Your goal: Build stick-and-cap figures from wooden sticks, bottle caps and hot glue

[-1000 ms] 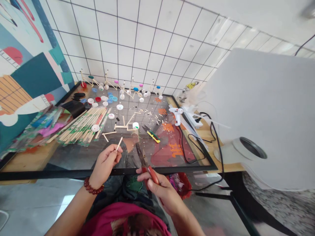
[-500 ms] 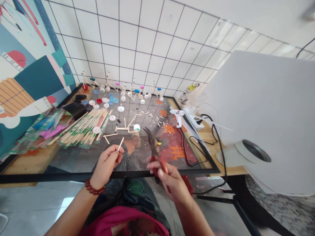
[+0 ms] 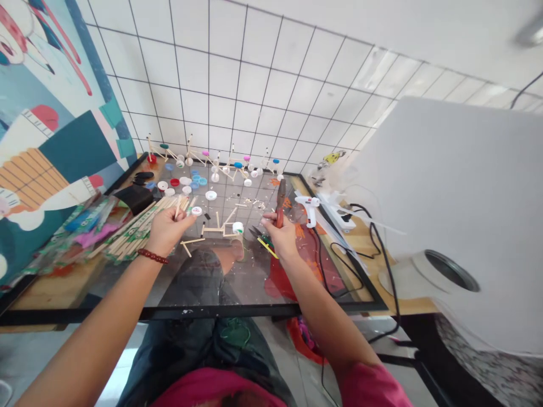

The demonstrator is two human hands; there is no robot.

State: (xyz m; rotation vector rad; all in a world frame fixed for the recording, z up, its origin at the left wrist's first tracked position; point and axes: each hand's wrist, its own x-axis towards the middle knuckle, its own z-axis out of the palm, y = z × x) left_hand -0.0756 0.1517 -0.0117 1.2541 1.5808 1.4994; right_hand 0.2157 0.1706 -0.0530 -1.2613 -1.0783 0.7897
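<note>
My left hand (image 3: 167,230) is closed, with a short wooden stick (image 3: 177,208) poking up from its fingertips. It hovers at the right end of a pile of wrapped chopsticks (image 3: 129,240). My right hand (image 3: 282,234) grips red-handled pliers (image 3: 281,198), their jaws pointing away from me. Below that hand lies a dark-bladed tool (image 3: 257,232) beside a yellow strip (image 3: 267,247), partly covered by the hand. Between both hands rests a small stick frame (image 3: 216,229) with a white bottle cap (image 3: 238,228) at its right end.
Several stick models with bottle-cap wheels (image 3: 215,176) stand along the back. Loose blue caps (image 3: 195,185) lie in front of them. A white glue gun (image 3: 311,212) sits at right, its black cord looping forward. Stick offcuts (image 3: 254,203) litter the middle.
My left hand has moved left and away from me, toward the chopsticks, still with the stick. My right hand has carried the pliers forward over the table, and they now point more upright.
</note>
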